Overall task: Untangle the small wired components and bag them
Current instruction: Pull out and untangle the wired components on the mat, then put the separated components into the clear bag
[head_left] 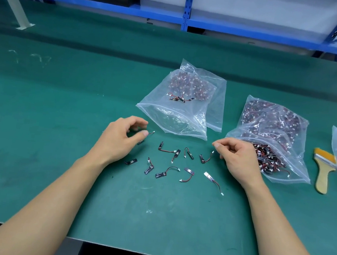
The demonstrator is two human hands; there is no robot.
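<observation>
Loose components (160, 175) are lying scattered on the green tabletop (41, 115), just in front of the open bag (175, 115). Left hand (119, 139) is hovering front-left of that bag, fingers curled, pinching the wire of one component (151, 133). Right hand (237, 156) is sitting front-right of the bag, loosely curled; can't tell if it's gripping anything. A stuffed bag (275, 121) and a brush (322, 179) are lying off to its right.

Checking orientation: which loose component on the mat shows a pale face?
The component at the scatter's lower-right corner: its strip is pale, all the others are black.
</observation>
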